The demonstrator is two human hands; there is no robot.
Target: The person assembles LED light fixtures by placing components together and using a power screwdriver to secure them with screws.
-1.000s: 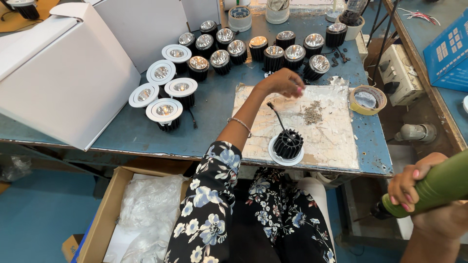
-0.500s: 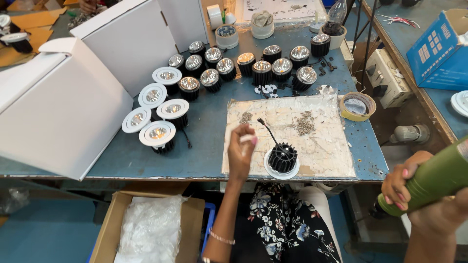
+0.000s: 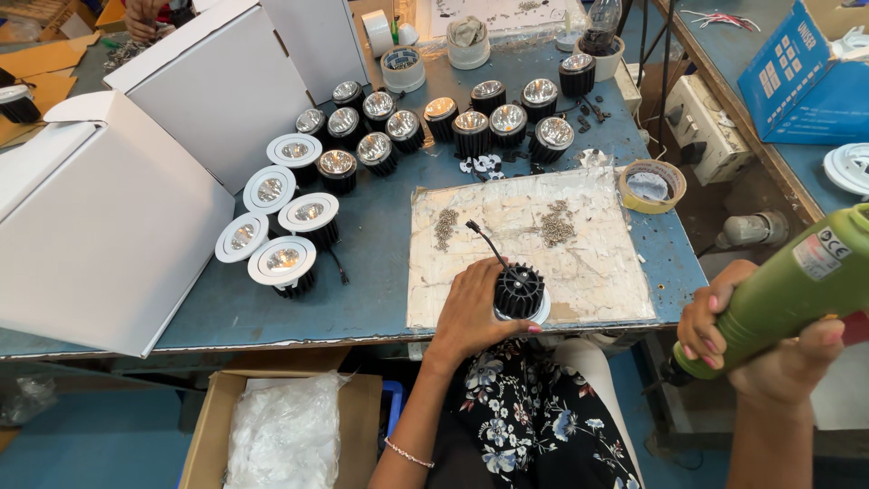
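Note:
My left hand grips a black finned lamp body with a white rim, face down on a worn white mat at the table's front edge. A short black wire sticks up from the lamp. Two small heaps of screws lie on the mat beyond it. My right hand holds a green power screwdriver off the table's right side, tip pointing down-left.
Several black lamps with reflectors and white-rimmed ones stand on the blue table. Large white boxes fill the left. A tape roll sits right of the mat. A cardboard box with plastic bags is below.
My left hand drew back from the screw heaps on the mat and came down onto the lamp body. The view shifted; the right hand still holds the screwdriver.

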